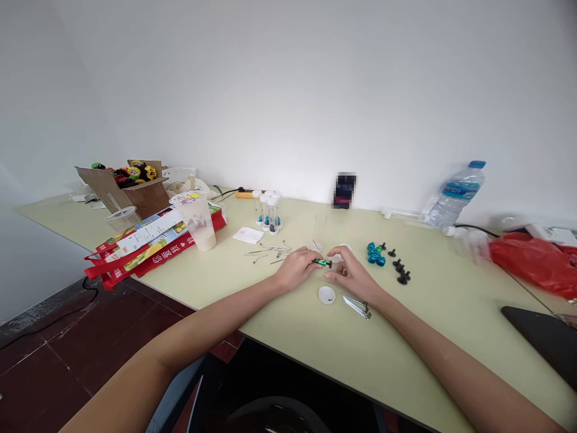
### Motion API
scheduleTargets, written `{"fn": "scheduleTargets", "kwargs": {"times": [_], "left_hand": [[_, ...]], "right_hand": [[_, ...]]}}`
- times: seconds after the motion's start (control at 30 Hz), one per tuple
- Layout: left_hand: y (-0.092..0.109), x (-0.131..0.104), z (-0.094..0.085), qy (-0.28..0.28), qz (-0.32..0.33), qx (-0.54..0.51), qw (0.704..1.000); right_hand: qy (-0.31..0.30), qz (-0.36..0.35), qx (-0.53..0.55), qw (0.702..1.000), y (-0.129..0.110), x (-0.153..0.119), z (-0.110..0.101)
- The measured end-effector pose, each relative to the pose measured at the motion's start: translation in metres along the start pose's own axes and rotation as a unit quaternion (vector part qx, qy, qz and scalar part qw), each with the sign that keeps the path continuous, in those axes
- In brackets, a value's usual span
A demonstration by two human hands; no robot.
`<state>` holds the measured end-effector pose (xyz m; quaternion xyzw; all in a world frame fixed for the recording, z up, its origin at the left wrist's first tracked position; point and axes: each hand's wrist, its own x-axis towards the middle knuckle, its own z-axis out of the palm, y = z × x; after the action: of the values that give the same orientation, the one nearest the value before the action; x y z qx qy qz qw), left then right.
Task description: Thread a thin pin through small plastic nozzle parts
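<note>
The left hand (pixel 297 269) holds a green part (pixel 322 263) beside the right hand (pixel 354 275).

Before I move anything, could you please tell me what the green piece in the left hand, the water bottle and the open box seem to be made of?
Green piece: bright sheen suggests coated metal or shiny plastic; too small to tell. Water bottle: probably clear, glossy plastic, being see-through. Open box: apparently cardboard, from its matte brown surface.
</note>
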<state>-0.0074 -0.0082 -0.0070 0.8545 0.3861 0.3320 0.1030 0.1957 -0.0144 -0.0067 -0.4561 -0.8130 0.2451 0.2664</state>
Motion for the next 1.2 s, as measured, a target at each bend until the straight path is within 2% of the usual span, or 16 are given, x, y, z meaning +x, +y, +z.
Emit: {"fn": "scheduleTargets", "kwargs": {"times": [0.17, 0.33, 0.5, 0.67, 0.83, 1.2], "left_hand": [[0.0, 0.0, -0.0005, -0.002, 0.008, -0.006, 1.0], [0.0, -0.0002, -0.0004, 0.0, 0.001, 0.002, 1.0], [0.0001, -0.0003, -0.001, -0.011, 0.006, 0.009, 1.0], [-0.0004, -0.0003, -0.0011, -0.015, 0.021, 0.003, 1.0], [-0.0004, -0.0005, -0.0008, -0.01, 0.007, 0.006, 1.0], [-0.0005, -0.0003, -0.0011, -0.007, 0.009, -0.008, 1.0]], "right_hand": [[-0.005, -0.028, -0.025, 0.999, -0.0009, 0.0019, -0.0006], [0.001, 0.004, 0.01, 1.0, 0.0001, -0.0009, 0.0013], [0.004, -0.014, 0.004, 1.0, -0.0034, 0.0009, -0.0001], [-0.029, 0.004, -0.014, 0.999, -0.0055, 0.0025, -0.0018], [0.002, 0.002, 0.007, 1.0, -0.0012, 0.0012, 0.0012], [-0.009, 0.007, 0.013, 1.0, -0.0045, 0.0007, -0.0006]]}}
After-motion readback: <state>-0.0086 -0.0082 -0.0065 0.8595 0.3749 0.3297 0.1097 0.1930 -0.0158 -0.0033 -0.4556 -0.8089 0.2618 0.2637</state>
